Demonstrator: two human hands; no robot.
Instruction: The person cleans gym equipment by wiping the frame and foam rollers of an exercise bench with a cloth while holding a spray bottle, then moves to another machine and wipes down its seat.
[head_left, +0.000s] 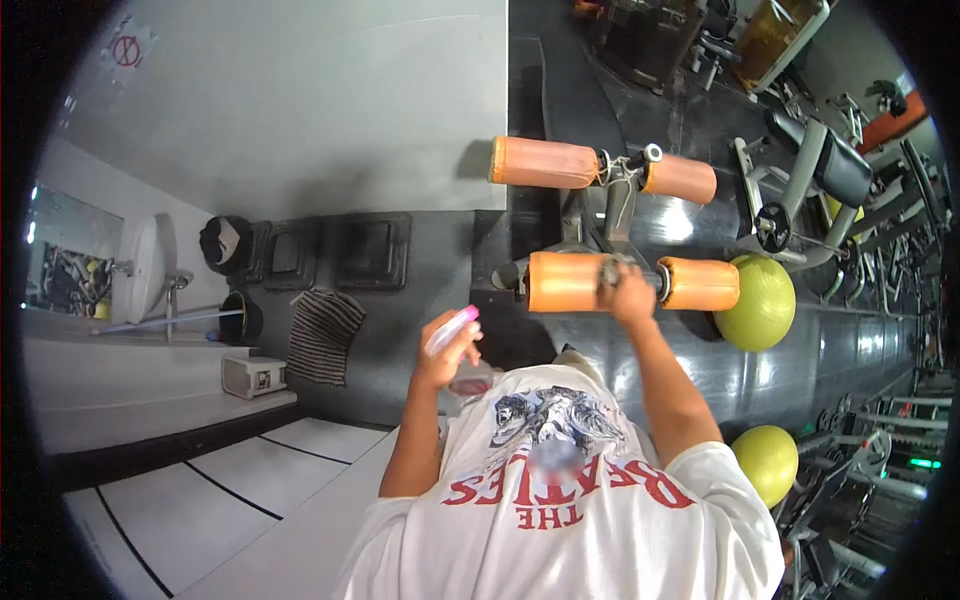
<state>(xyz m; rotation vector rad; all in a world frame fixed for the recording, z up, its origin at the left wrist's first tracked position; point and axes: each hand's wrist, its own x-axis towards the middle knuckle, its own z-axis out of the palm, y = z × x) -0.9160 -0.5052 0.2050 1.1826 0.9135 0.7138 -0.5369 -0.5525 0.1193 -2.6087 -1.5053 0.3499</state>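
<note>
In my left hand [440, 352] is a spray bottle [468, 380] with a pink and white trigger head; its clear body hangs below the fingers, close to my white shirt. My right hand [630, 296] is closed at the inner end of the near orange roller pad [565, 282]. Something small and greyish shows at its fingertips, and I cannot tell what it is. To the right of that hand sits the shorter orange pad [700, 284] on the same bar. Farther off, a second pair of orange pads [545, 162] is mounted on the metal frame [620, 205].
Two yellow-green exercise balls [757, 305] rest on the dark floor at the right. Gym machines [815, 185] stand beyond them. Left are black step platforms [372, 250], a striped mat [325, 335], a dark bucket [240, 318] and a sink [150, 268]. A pale wall [330, 110] rises ahead.
</note>
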